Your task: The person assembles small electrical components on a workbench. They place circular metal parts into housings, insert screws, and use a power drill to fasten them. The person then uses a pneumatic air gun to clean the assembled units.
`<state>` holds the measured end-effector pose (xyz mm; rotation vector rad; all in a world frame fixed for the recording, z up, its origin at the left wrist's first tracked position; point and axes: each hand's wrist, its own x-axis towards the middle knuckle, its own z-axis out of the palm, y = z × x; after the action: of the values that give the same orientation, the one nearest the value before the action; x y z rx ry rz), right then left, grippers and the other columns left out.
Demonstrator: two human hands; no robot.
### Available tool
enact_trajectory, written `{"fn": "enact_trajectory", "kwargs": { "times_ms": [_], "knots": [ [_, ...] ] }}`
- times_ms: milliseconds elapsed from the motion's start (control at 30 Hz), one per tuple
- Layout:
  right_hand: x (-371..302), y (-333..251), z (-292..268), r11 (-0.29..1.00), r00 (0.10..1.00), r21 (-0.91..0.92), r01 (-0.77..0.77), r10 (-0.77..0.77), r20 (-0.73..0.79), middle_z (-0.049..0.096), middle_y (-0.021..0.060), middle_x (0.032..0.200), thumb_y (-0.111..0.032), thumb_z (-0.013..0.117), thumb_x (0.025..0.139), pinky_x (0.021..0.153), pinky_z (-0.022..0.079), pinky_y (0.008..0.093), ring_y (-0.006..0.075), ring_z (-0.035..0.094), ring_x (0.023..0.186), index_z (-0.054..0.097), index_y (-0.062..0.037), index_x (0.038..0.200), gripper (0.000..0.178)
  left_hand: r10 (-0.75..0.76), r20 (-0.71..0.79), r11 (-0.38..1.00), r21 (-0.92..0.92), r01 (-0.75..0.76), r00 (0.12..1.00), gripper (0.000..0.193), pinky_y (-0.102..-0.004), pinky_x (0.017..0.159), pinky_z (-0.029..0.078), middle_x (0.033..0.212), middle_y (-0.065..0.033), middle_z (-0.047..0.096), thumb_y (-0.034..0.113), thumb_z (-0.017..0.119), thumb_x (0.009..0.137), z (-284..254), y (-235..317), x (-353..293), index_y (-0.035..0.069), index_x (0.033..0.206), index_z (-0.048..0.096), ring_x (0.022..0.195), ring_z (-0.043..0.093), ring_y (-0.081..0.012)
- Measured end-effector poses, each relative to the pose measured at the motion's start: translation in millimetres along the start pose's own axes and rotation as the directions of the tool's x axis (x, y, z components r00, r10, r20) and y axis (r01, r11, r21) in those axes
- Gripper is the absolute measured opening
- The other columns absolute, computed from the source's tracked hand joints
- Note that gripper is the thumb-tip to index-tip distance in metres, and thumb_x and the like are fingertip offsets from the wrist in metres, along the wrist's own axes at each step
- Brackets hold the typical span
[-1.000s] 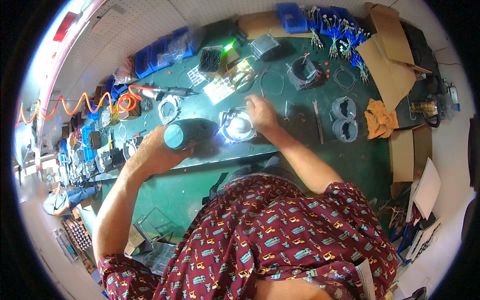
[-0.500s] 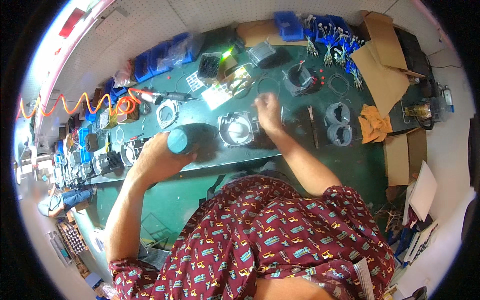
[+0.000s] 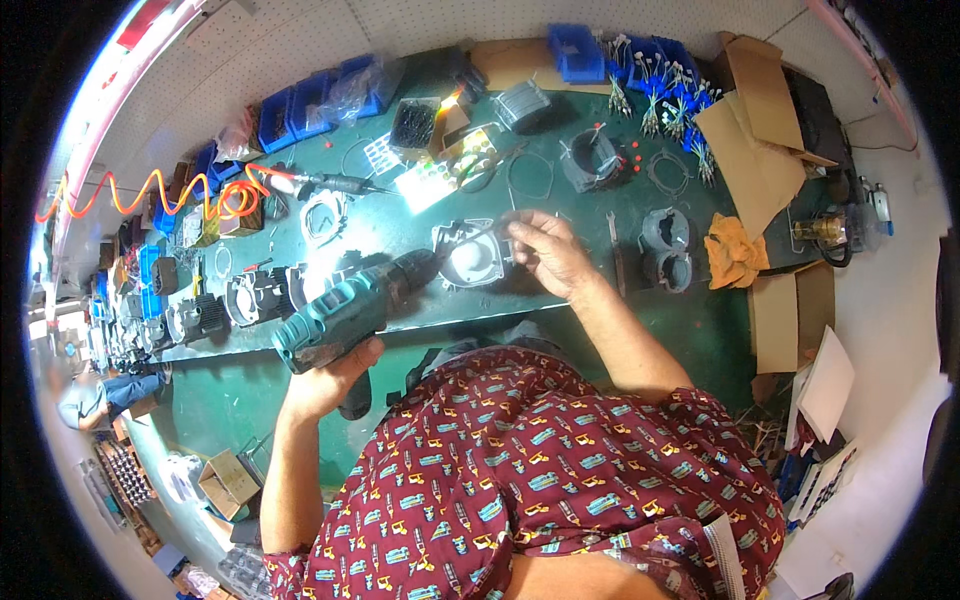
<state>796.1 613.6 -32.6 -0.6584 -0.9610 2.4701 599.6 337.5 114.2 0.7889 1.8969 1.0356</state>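
My left hand (image 3: 335,382) is wrapped round the grip of a teal cordless drill (image 3: 335,318). The drill lies on its side in the air, its dark chuck end pointing right at the edge of a grey metal motor housing (image 3: 473,256). That housing sits on the green bench with its round opening upward, showing a pale dome inside. My right hand (image 3: 550,252) is just right of the housing, thumb and forefinger pinched together at its upper right corner. Whatever thin piece is between these fingertips is too small to make out.
Left along the bench edge stand several motor housings (image 3: 255,297). A screwdriver-like air tool (image 3: 345,184) lies beyond, on an orange coiled hose (image 3: 235,198). To the right are a spanner (image 3: 614,240), grey rings (image 3: 666,230) and an orange cloth (image 3: 735,250). Blue bins (image 3: 310,100) line the back.
The drill has swung from pointing away to lying sideways, its chuck now by the housing. My left hand moved down. My right hand turned over, its fingers now at the housing's corner.
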Motion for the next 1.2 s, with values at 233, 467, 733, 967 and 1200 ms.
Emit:
{"fn": "enact_trajectory", "kwargs": {
  "times_ms": [233,467,733,967,1200],
  "knots": [
    [5.2,-0.4,5.1,0.995,0.990,0.066,-0.081,0.073,0.118,0.064,0.0015,0.090,-0.013,0.064,0.096,0.061,0.044,0.0198,0.0054,0.052,0.071,0.067,-0.0025,0.107,0.016,-0.054,-0.014,0.973,-0.227,0.049,0.998,0.033,-0.0306,0.070,0.052,0.097,-0.0035,0.068,0.017,0.079,0.084,2.7,-10.1,-5.0,0.005,0.112,0.066,0.078,0.061,-0.0138],
    [9.4,-5.4,-8.6,0.963,0.923,-0.048,-0.264,0.267,0.278,0.060,-0.0016,0.079,-0.018,0.066,0.095,0.053,0.035,0.0188,0.0045,0.046,0.061,0.067,-0.0020,0.111,0.022,-0.129,0.051,0.925,-0.353,0.138,0.990,0.038,-0.0326,0.071,0.053,0.098,-0.0062,0.069,0.021,0.080,0.082,-20.7,-24.2,-11.5,0.003,0.113,0.065,0.076,0.064,-0.0163],
    [26.6,5.5,8.2,0.597,0.920,-0.760,0.257,-0.392,0.003,0.071,0.0063,0.095,-0.020,0.071,0.090,0.078,0.051,0.0295,0.0153,0.065,0.084,0.071,0.0003,0.099,0.022,-0.040,0.047,0.999,0.031,0.039,0.998,0.031,-0.0316,0.078,0.052,0.099,-0.0031,0.066,0.008,0.075,0.084,-16.9,-23.8,-13.9,0.002,0.113,0.065,0.086,0.061,-0.0137],
    [39.6,34.6,5.1,0.183,0.820,-0.954,0.239,-0.565,0.097,0.064,0.0129,0.089,-0.022,0.077,0.080,0.070,0.051,0.0351,0.0261,0.064,0.081,0.072,-0.0042,0.097,0.025,-0.082,0.175,0.971,0.237,0.039,0.981,0.042,-0.0314,0.089,0.050,0.116,-0.0080,0.069,0.008,0.070,0.086,-8.2,2.7,12.5,0.003,0.127,0.061,0.100,0.060,-0.0140],
    [56.5,51.0,-7.0,0.316,0.794,-0.895,0.313,-0.605,0.064,0.060,0.0142,0.088,-0.013,0.075,0.073,0.077,0.050,0.0412,0.0325,0.061,0.086,0.074,-0.0083,0.092,0.019,-0.062,0.191,0.919,0.395,-0.019,0.980,0.036,-0.0360,0.081,0.053,0.098,-0.0113,0.070,0.014,0.073,0.085,-0.1,37.1,24.7,0.005,0.118,0.063,0.086,0.063,-0.0197]
  ]
}}
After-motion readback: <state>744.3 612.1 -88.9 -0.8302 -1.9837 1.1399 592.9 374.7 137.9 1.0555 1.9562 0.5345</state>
